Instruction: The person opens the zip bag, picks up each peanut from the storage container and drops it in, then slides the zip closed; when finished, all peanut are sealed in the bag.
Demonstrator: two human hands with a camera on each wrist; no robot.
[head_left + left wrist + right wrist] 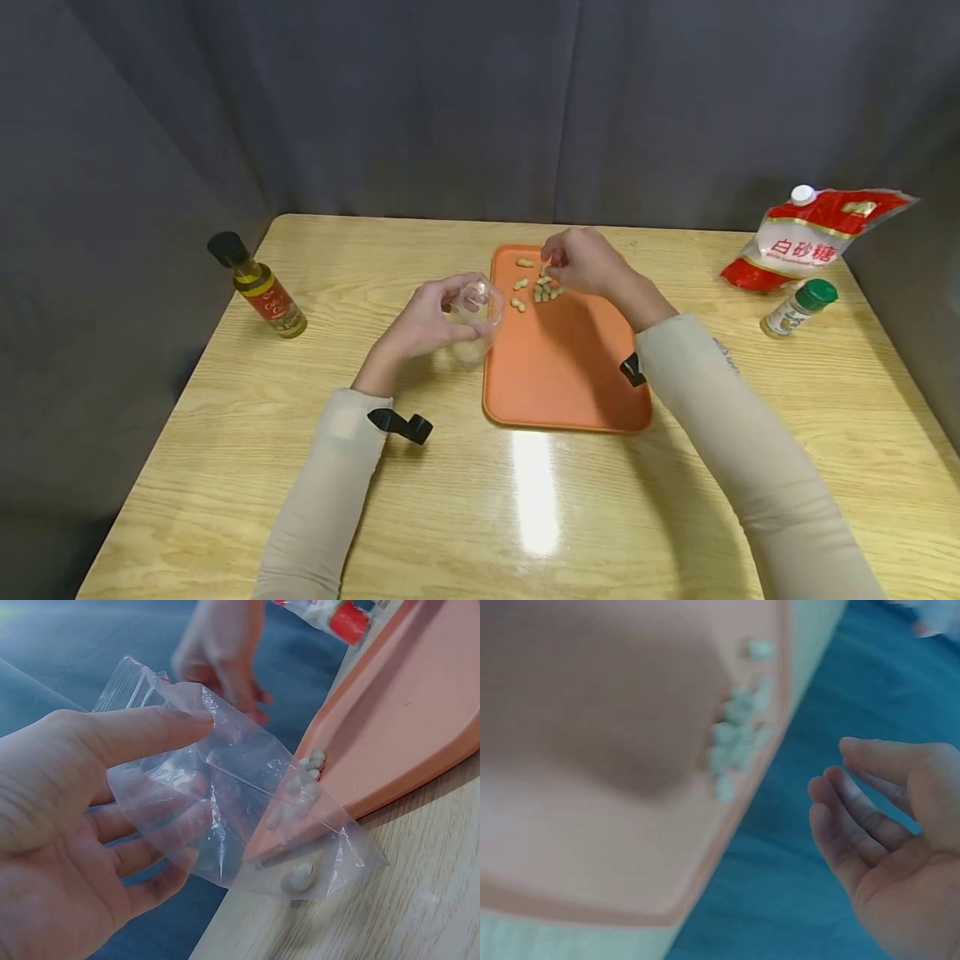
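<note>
My left hand (431, 323) holds a clear plastic zip bag (240, 787) between thumb and fingers, over the left edge of the orange tray (558, 375). One peanut (301, 877) shows low in the bag. Above the far end of the tray is my right hand (588, 262), close to a small heap of peanuts (545, 292) in the head view. In the right wrist view, the right hand's fingers (840, 847) are loosely bent, apart from the thumb, with nothing between them. Several single peanuts (521, 284) lie along the tray's left side.
On the wooden table (420, 517), a bottle of oil (272, 296) with a black cap stands at the left. A red and white sugar bag (802, 246) and a green-capped shaker jar (791, 315) are at the right. A dark curtain (420, 108) hangs behind the table.
</note>
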